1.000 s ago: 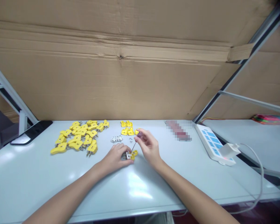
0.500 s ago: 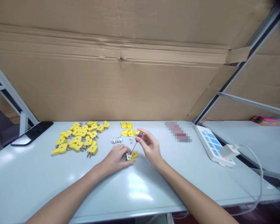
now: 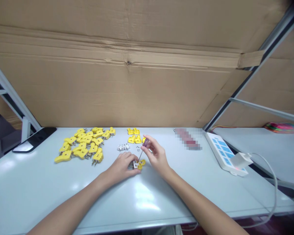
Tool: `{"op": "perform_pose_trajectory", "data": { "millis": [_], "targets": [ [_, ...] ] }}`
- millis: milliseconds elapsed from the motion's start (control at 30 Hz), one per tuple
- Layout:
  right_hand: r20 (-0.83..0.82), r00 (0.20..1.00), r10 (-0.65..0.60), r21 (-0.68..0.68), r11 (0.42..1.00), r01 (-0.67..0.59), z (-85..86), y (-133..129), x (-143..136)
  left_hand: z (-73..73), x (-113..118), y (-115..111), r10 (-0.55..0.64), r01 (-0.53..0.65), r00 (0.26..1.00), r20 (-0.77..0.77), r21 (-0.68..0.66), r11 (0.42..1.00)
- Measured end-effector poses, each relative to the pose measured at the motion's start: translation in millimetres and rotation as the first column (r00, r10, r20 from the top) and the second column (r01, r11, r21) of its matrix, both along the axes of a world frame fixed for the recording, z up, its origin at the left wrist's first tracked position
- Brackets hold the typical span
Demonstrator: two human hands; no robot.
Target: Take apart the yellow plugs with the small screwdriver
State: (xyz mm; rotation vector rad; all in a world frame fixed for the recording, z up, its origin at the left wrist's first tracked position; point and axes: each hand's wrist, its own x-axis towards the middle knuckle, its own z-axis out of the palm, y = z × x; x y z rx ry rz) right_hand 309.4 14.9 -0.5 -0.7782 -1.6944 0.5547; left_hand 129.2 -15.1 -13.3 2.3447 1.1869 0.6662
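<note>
My left hand (image 3: 124, 165) is closed round a power plug (image 3: 136, 164) with a white pin block and a yellow shell half, steadying it low over the table. A screwdriver (image 3: 145, 143) with a purple handle is pinched in the fingers of my right hand (image 3: 157, 154). Its thin shaft slants down to the left, and the tip meets the plug near the white block. Just behind the hands lie small screws (image 3: 138, 148) and white pin blocks (image 3: 123, 147). Farther back, yellow shell halves (image 3: 134, 139) sit in rows, one partly hidden by my right hand.
A pile of yellow plugs (image 3: 84, 143) covers the left rear of the table (image 3: 107, 205). Beyond it lies a dark flat device (image 3: 34, 139). At right is a white power strip (image 3: 221, 151) with an adapter (image 3: 240, 160) and cable. Cardboard (image 3: 127, 94) closes off the back.
The screwdriver handle has turned a little and stands slightly more upright in my right hand. My left hand keeps its hold on the plug.
</note>
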Motion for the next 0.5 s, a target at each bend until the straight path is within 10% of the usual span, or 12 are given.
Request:
{"op": "perform_pose_trajectory", "data": {
  "millis": [267, 500],
  "targets": [
    [0.112, 0.980, 0.162, 0.080, 0.982, -0.172, 2.9, -7.5, 0.3, -1.4, 0.8, 0.6, 0.006, -0.006, 1.000, 0.000, 0.012, 1.000],
    [0.064, 0.996, -0.062, 0.233, 0.971, 0.046, 8.8, -7.5, -0.2, 2.2, 1.6, -1.0, 0.016, -0.016, 1.000, -0.008, -0.003, 1.000]
  ]
}}
